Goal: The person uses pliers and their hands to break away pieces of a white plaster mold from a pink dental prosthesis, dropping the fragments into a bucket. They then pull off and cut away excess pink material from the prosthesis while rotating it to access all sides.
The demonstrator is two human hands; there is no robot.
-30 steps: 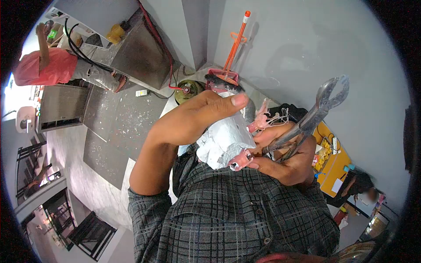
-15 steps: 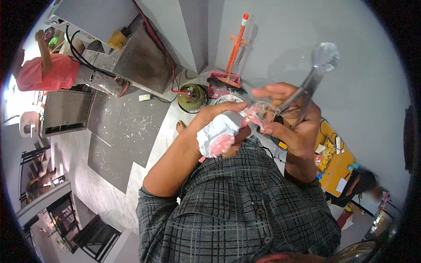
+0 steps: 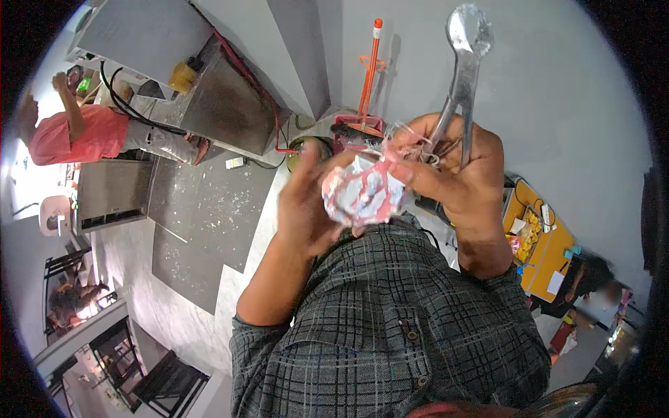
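Grey floor and walls frame the work: close to the checked shirt (image 3: 390, 327), the left hand (image 3: 306, 209) cups a pink-streaked plaster cast (image 3: 362, 195), fingers curled behind it. The right hand (image 3: 463, 177) clenches steel pliers (image 3: 463, 76) while its thumb pinches the cast's edge. That split grip could drop the pliers or chip the plaster.
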